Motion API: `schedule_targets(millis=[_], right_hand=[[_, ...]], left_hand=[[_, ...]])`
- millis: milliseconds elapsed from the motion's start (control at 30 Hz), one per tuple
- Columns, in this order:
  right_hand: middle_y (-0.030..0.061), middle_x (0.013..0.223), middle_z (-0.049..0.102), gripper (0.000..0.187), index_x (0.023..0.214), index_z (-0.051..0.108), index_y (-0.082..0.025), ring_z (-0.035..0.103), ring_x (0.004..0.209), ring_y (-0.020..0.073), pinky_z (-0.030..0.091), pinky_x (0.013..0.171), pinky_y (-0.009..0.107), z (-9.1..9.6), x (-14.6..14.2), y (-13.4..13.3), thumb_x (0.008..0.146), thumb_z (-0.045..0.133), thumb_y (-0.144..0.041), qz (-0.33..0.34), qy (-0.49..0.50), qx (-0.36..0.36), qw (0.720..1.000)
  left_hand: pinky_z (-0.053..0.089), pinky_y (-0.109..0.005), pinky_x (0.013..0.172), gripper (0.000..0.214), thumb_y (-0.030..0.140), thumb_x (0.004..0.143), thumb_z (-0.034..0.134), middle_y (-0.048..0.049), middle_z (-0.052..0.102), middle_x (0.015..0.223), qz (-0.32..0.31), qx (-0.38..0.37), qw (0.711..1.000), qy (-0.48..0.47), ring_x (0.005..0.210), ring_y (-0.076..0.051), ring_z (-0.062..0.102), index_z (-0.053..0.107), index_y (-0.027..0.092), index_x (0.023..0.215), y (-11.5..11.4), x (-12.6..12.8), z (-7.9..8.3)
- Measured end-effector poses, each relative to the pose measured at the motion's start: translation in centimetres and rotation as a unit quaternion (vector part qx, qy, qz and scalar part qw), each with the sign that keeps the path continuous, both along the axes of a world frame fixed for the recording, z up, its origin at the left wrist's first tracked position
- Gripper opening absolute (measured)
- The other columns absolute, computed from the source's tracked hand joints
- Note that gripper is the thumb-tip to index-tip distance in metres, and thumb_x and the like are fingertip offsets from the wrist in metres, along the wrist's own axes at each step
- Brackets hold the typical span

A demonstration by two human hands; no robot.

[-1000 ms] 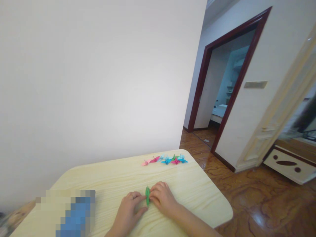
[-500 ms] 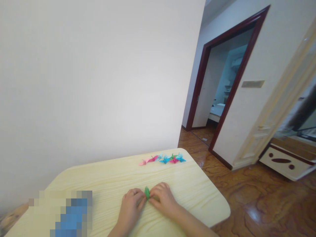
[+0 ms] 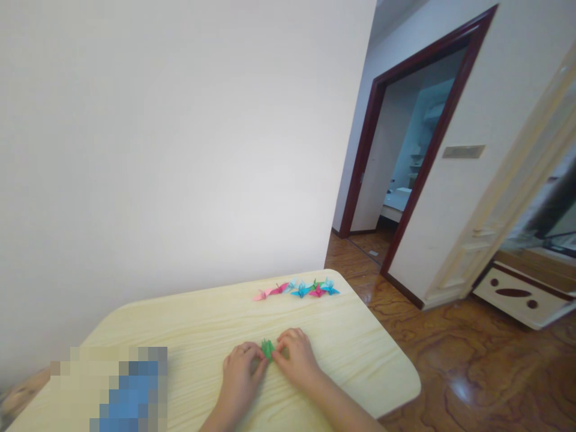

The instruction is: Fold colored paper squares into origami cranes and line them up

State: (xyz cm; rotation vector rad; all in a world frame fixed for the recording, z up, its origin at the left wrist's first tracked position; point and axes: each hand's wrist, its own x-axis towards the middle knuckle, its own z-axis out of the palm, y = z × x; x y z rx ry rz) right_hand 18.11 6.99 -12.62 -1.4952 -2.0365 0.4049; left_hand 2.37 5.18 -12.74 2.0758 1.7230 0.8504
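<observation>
Between my two hands, just above or on the tabletop, is a small green folded-paper piece (image 3: 267,348), its upper tips pointing away from me. My left hand (image 3: 243,367) pinches its left side with thumb and index finger. On the other side, the closed fingertips of my right hand (image 3: 296,354) grip its right edge. Farther back on the table lies a cluster of several folded paper cranes (image 3: 302,291) in pink, red, blue and green. The fingertips hide the lower part of the green paper.
The pale wood-grain table (image 3: 189,336) has rounded corners and stands against a white wall (image 3: 180,150). A blurred-out blue patch (image 3: 132,396) covers its left front. To the right are a brown wooden floor (image 3: 450,366), a doorway, and a low cabinet (image 3: 522,294).
The green paper has spread wider between my hands. My right hand has shifted slightly up and away from the left, while the left hand stays almost in place.
</observation>
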Motion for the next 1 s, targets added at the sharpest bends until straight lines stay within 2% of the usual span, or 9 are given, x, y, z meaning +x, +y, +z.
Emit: schedule_targets(millis=[267,500,700,1000], right_hand=[[0.0033,0.083,0.06,0.01,0.067,0.061,-0.021,0.051,0.088,0.0222,0.035,0.078,0.033,0.5,-0.6,0.4,0.07,0.068,-0.028,-0.027,-0.037,-0.012,0.999],[0.005,0.08,0.06,0.011,0.06,0.062,-0.022,0.052,0.087,0.0249,0.036,0.075,0.036,0.7,-0.9,0.9,0.066,0.07,-0.028,-0.047,-0.045,-0.029,0.997],[0.0043,0.081,0.06,0.012,0.063,0.061,-0.021,0.052,0.087,0.0243,0.035,0.076,0.036,0.6,-0.9,0.9,0.066,0.07,-0.029,-0.055,-0.03,-0.03,0.998],[0.0043,0.083,0.06,0.013,0.065,0.061,-0.021,0.051,0.087,0.0244,0.035,0.076,0.035,0.5,-0.8,0.5,0.068,0.07,-0.03,-0.055,-0.024,-0.034,0.998]], left_hand=[[0.041,-0.037,0.082,0.017,0.017,0.073,0.056,-0.0028,0.069,0.092,-0.007,0.006,1.0,-0.025,0.091,-0.021,0.062,0.06,0.022,0.089,-0.2,0.1,-0.3],[0.043,-0.038,0.08,0.015,0.021,0.078,0.052,-0.0036,0.07,0.09,-0.026,0.006,0.998,-0.055,0.088,-0.022,0.062,0.061,0.024,0.089,0.0,0.1,0.1],[0.044,-0.032,0.071,0.014,0.021,0.078,0.053,-0.0024,0.069,0.077,-0.022,0.017,1.0,-0.013,0.077,-0.021,0.061,0.065,0.022,0.084,0.7,0.0,0.4],[0.041,-0.03,0.07,0.019,0.022,0.078,0.054,-0.0027,0.066,0.077,-0.023,0.01,0.999,0.037,0.078,-0.02,0.058,0.072,0.028,0.083,0.8,0.3,0.5]])
